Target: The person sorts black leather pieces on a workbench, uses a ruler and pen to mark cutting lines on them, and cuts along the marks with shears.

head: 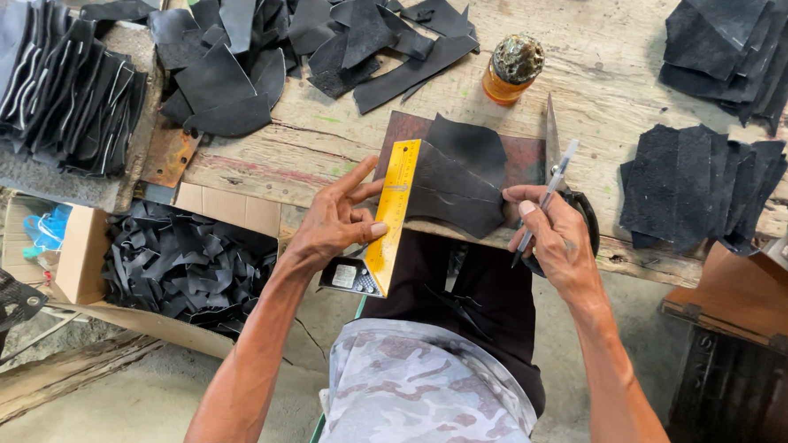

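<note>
My left hand (pixel 337 217) holds a yellow ruler (pixel 393 204) against the left edge of a black leather piece (pixel 458 182) that lies on a dark brown cutting board (pixel 398 129) at the wooden table's near edge. My right hand (pixel 554 242) grips a silver pen (pixel 545 200), with fingertips resting on the leather's right corner. Black-handled scissors (pixel 552 144) lie under that hand, blade pointing away. A small black block (pixel 349 276) sits at the ruler's near end.
Loose black leather pieces are heaped at the table's back left (pixel 287 40), with stacks at back right (pixel 738 50) and right (pixel 697 186). An orange jar (pixel 509 71) stands behind the board. A cardboard box of scraps (pixel 179 270) sits on the floor, left.
</note>
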